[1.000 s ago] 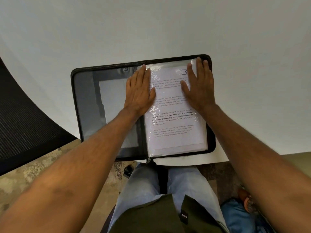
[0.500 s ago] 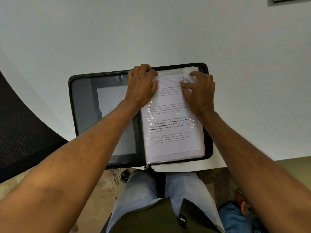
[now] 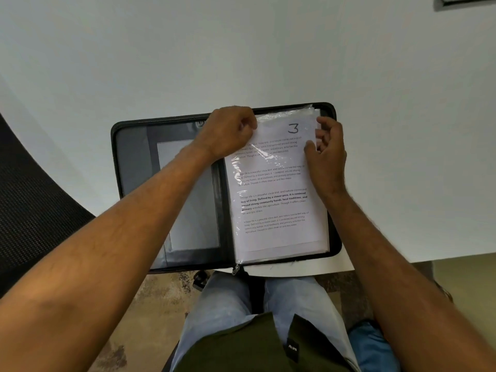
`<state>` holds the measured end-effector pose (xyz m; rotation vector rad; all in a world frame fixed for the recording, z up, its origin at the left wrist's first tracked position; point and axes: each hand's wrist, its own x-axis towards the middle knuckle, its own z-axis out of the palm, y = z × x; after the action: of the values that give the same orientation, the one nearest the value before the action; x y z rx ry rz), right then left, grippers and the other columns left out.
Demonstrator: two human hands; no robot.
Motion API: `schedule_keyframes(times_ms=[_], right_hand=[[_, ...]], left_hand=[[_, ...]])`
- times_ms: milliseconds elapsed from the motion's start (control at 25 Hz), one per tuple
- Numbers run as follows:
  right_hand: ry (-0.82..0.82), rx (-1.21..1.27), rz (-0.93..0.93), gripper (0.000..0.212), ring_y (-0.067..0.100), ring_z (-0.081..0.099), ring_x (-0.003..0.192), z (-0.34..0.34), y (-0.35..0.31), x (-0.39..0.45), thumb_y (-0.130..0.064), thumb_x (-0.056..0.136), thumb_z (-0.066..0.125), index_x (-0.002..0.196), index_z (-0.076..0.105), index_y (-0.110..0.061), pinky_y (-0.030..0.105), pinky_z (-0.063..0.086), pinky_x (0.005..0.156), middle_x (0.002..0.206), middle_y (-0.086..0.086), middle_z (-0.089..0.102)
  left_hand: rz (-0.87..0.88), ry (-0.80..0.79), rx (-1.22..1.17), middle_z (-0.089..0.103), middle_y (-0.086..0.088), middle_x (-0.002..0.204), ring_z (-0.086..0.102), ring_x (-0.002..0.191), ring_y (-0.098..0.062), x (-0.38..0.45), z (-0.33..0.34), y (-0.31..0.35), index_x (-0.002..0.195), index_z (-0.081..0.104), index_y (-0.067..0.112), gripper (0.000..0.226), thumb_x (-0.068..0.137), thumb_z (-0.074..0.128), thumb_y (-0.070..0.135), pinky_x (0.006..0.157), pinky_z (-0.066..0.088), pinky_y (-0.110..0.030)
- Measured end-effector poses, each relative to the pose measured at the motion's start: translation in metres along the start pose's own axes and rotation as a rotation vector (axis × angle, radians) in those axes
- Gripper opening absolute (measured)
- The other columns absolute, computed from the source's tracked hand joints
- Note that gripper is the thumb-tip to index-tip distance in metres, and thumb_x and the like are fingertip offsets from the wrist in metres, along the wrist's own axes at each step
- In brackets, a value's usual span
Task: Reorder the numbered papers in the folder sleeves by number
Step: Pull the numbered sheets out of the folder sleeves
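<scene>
A black zip folder lies open on the white table at its near edge. Its right half holds a stack of clear plastic sleeves. The top sleeve shows a printed paper marked 3. My left hand pinches the sleeve's top left corner with curled fingers. My right hand holds the upper right edge of the paper, thumb on its face and fingers curled behind the edge. The left half of the folder has a dark pocket with a pale sheet in it.
A black mesh chair stands at the left. My lap in jeans is under the table's near edge, where the folder overhangs a little. A dark frame shows at the top right corner. The floor is mottled brown.
Both hands lay flat on the page a second ago. They moved up to the top corners and curled; the left now pinches the sleeve, and the right shifted to the right edge, uncovering the 3.
</scene>
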<state>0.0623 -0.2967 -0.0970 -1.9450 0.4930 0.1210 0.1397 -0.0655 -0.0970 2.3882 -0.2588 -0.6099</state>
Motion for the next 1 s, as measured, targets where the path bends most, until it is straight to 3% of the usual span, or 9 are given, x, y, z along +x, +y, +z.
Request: schedule_keyframes(times_ms=[80,160,360,520,640,840,1000], right_hand=[[-0.012,0.024,0.045,0.040,0.010,0.068,0.100,0.000,0.003,0.001,-0.004,0.093,0.055,0.129,0.055,-0.023,0.025,0.058,0.082,0.115,-0.004,0.069],[-0.018,0.068,0.099,0.037,0.015,0.070,0.100,0.001,0.005,0.003,-0.003,0.093,0.054,0.124,0.060,-0.021,0.030,0.060,0.083,0.113,0.000,0.071],[-0.012,0.192,0.212,0.033,0.019,0.071,0.101,0.002,0.001,0.005,0.004,0.095,0.051,0.119,0.064,-0.014,0.025,0.059,0.080,0.114,0.006,0.073],[-0.011,0.226,0.254,0.029,0.018,0.071,0.102,0.002,0.001,0.007,0.002,0.097,0.053,0.118,0.064,-0.015,0.026,0.059,0.081,0.115,0.007,0.073],[-0.007,0.248,0.264,0.030,0.021,0.071,0.103,0.001,0.001,0.008,0.003,0.097,0.052,0.119,0.064,-0.014,0.029,0.060,0.083,0.115,0.007,0.073],[-0.053,0.265,0.303,0.033,0.013,0.072,0.098,-0.005,0.002,0.007,-0.002,0.097,0.055,0.125,0.061,-0.018,0.024,0.059,0.077,0.116,0.001,0.073],[-0.104,0.259,0.313,0.036,0.014,0.073,0.099,-0.006,0.005,0.008,-0.005,0.097,0.060,0.133,0.057,-0.015,0.025,0.060,0.077,0.120,0.002,0.072]], left_hand=[[-0.061,-0.010,-0.031,0.066,0.009,0.072,0.054,0.063,-0.007,0.004,-0.005,0.000,0.091,0.078,0.021,0.030,0.089,0.051,0.008,0.070,0.042,-0.027],[-0.096,-0.041,0.030,0.062,0.008,0.067,0.049,0.057,-0.008,0.011,-0.009,0.002,0.087,0.079,0.023,0.036,0.088,0.050,0.002,0.071,0.039,-0.027],[-0.060,-0.091,0.088,0.074,0.002,0.116,0.067,0.106,-0.017,0.024,-0.009,0.004,0.111,0.077,0.023,0.024,0.099,0.061,0.010,0.102,0.050,-0.038],[-0.056,-0.166,0.111,0.071,0.001,0.111,0.063,0.099,-0.015,0.030,-0.007,0.006,0.115,0.074,0.021,0.020,0.095,0.071,0.023,0.098,0.051,-0.039],[-0.051,-0.171,0.135,0.070,0.003,0.104,0.062,0.098,-0.016,0.035,-0.006,0.006,0.106,0.075,0.018,0.014,0.093,0.073,0.024,0.097,0.051,-0.041],[-0.061,0.030,0.109,0.061,0.002,0.100,0.057,0.100,-0.019,0.045,-0.013,0.003,0.095,0.071,0.021,0.006,0.096,0.066,0.024,0.089,0.047,-0.040],[-0.179,0.255,0.070,0.058,0.012,0.106,0.051,0.103,-0.011,0.060,-0.029,0.005,0.091,0.063,0.034,0.005,0.096,0.064,0.035,0.089,0.028,-0.037]])
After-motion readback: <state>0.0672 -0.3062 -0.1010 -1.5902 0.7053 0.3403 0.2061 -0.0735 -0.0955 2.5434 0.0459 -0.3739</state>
